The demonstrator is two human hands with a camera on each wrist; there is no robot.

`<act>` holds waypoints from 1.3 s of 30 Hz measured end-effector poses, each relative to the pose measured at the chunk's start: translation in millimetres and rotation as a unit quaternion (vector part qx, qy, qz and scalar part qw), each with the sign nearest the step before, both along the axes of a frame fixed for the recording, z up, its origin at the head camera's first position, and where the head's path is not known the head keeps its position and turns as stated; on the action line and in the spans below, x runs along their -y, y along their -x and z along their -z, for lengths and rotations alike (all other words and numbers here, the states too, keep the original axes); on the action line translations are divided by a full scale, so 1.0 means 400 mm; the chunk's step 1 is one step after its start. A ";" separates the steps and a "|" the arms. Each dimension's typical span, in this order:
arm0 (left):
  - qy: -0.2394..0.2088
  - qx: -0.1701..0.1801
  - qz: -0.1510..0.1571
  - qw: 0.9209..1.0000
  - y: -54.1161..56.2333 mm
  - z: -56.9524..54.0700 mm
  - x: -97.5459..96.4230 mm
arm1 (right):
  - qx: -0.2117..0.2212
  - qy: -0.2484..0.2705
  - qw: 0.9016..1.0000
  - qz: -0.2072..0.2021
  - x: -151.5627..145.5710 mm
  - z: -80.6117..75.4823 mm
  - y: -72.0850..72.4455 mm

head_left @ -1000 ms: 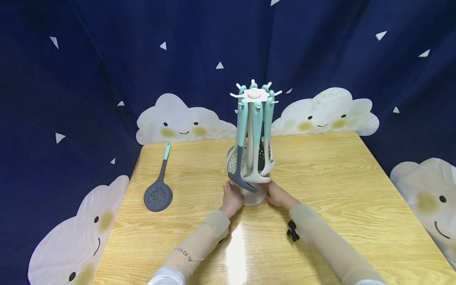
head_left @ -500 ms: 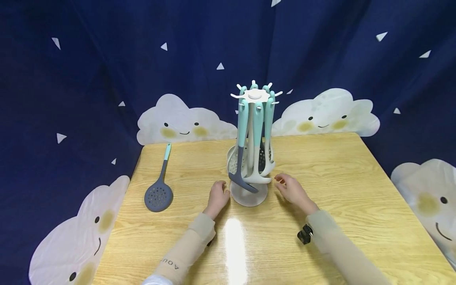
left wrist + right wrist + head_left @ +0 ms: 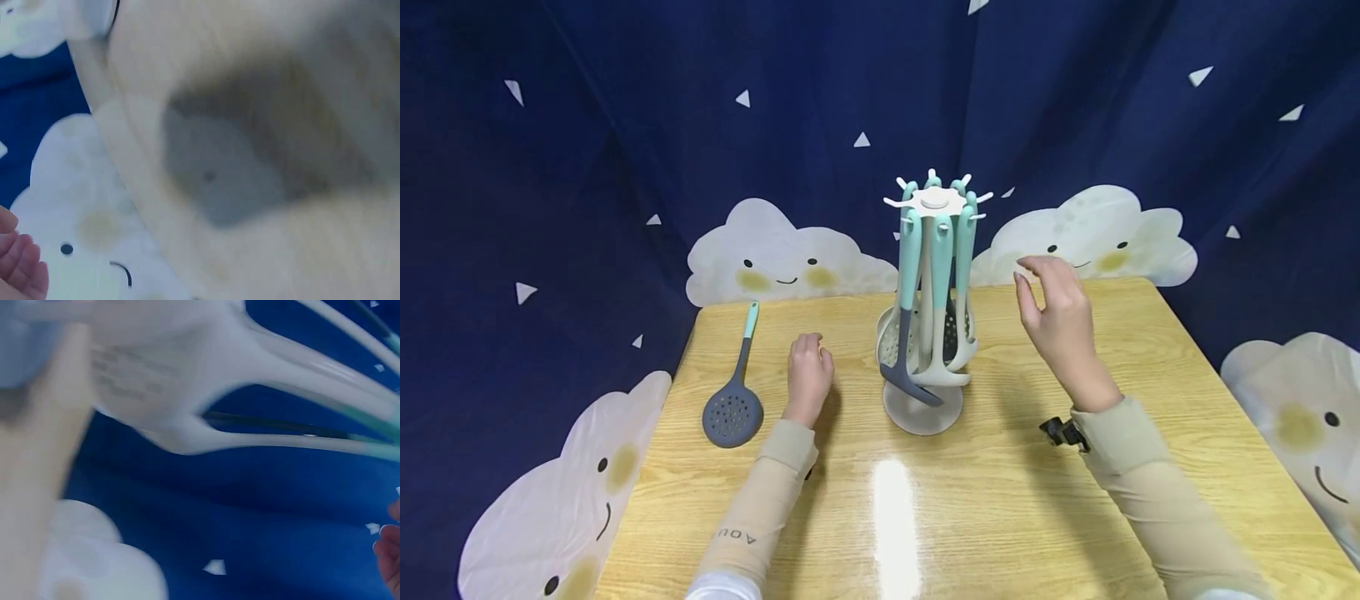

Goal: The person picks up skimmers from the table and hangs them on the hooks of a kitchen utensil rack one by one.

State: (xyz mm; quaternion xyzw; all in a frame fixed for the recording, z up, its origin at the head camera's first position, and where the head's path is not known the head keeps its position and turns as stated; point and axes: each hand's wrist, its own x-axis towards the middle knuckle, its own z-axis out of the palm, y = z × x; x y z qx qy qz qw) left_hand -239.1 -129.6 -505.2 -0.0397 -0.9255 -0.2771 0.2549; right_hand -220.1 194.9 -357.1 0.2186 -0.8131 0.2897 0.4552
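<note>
A white utensil stand (image 3: 922, 417) stands upright at mid-table with mint-handled kitchen tools hung around its top. At its front hang a dark-grey-headed ladle (image 3: 904, 377) and a white-headed ladle (image 3: 938, 371). Perforated heads show behind them. My left hand (image 3: 809, 377) is over the table between the stand and a dark grey skimmer (image 3: 733, 414), holding nothing, fingers loosely bent. To the right of the stand my right hand (image 3: 1060, 321) is raised, thumb and fingers apart with nothing between them. Blurred white utensil heads (image 3: 169, 375) fill the right wrist view.
The skimmer lies flat at the left of the wooden table (image 3: 1112, 350), handle pointing to the far edge. A dark blue curtain (image 3: 820, 75) with white clouds and triangles hangs behind and beside the table. A black wrist device (image 3: 1063, 433) sits under the right cuff.
Both hands have let go of the stand's base and moved apart. The left went left toward the skimmer; the right rose and went right. Stand and skimmer have stayed in place.
</note>
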 end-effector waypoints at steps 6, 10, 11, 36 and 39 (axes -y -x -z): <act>0.037 -0.011 -0.030 0.999 0.031 -0.027 0.052 | -0.055 -0.020 0.998 -0.012 0.022 -0.115 0.000; 0.060 -0.010 -0.040 0.997 0.051 -0.030 0.087 | -0.077 -0.040 0.996 -0.020 0.033 -0.162 0.009; 0.065 -0.010 -0.042 0.997 0.056 -0.030 0.096 | -0.084 -0.045 0.995 -0.023 0.036 -0.171 0.012; 0.112 0.168 -0.104 0.974 0.126 -0.037 0.237 | -0.072 -0.154 0.984 -0.049 0.081 -0.237 0.046; 0.124 0.204 -0.104 0.966 0.128 -0.035 0.248 | -0.070 -0.166 0.982 -0.050 0.081 -0.241 0.047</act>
